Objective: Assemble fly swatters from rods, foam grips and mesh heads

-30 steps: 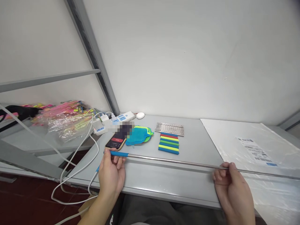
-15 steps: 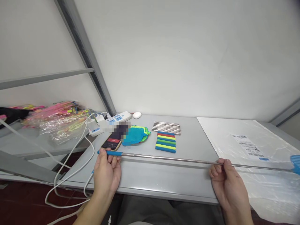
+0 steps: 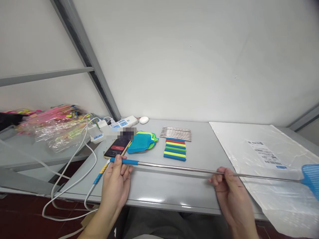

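Note:
A fly swatter (image 3: 174,167) with a long telescopic metal rod lies across both my hands, above the grey table. My left hand (image 3: 117,182) is closed round its blue handle grip. Farther right, my right hand (image 3: 229,191) pinches the thin part of the rod. The swatter's blue slotted head (image 3: 311,177) is at the right edge, over a white plastic bag. Behind the rod sit stacked mesh swatter heads (image 3: 141,142), blue on top with yellow-green beneath. Beside them are a row of metal rods (image 3: 175,133) and a row of coloured handle grips (image 3: 175,149).
A phone (image 3: 117,148) lies left of the swatter heads, near a white power strip (image 3: 124,123) and a white oval object (image 3: 144,120). White cables (image 3: 87,159) loop over the left edge. The white bag (image 3: 239,142) covers the right side. Plastic-wrapped goods (image 3: 57,122) fill the left shelf.
My right hand has moved left along with the swatter's head, bringing my hands closer together. My left hand and the handle have shifted slightly right.

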`<action>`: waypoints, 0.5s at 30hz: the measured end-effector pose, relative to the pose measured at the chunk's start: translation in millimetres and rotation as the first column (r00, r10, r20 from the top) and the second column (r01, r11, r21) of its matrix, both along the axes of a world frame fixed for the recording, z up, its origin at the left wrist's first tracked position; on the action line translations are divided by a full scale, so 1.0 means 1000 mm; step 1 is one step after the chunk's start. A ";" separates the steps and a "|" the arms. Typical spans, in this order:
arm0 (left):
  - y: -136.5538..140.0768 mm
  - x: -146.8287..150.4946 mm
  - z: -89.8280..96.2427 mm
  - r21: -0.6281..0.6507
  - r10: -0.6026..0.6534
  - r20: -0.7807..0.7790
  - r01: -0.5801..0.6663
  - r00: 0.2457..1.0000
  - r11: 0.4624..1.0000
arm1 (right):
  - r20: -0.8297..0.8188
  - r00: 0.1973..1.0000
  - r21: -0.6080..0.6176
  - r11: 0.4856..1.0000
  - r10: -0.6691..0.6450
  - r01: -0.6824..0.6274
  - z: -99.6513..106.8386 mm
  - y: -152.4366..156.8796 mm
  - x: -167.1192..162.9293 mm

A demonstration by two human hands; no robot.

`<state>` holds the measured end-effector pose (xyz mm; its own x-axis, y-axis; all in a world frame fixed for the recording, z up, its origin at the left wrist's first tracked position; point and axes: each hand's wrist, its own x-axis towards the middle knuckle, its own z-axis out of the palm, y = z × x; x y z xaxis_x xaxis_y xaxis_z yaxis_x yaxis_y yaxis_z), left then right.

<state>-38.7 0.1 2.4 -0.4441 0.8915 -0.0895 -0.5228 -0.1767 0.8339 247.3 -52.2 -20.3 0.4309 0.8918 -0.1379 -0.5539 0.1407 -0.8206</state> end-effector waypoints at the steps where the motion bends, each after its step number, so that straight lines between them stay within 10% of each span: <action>1: -0.001 0.003 0.000 -0.012 -0.021 -0.001 0.021 1.000 1.000 | 0.007 0.998 -0.005 0.998 0.056 -0.055 0.000 0.000 -0.008; 7: -0.005 0.011 0.000 -0.019 -0.048 0.042 0.048 0.998 0.999 | 0.020 0.988 -0.004 0.988 0.156 -0.156 -0.001 0.004 -0.037; 15: 0.006 -0.002 0.002 -0.039 0.034 0.210 -0.027 0.977 0.999 | -0.284 0.925 0.114 0.948 -0.254 0.296 0.011 0.005 0.018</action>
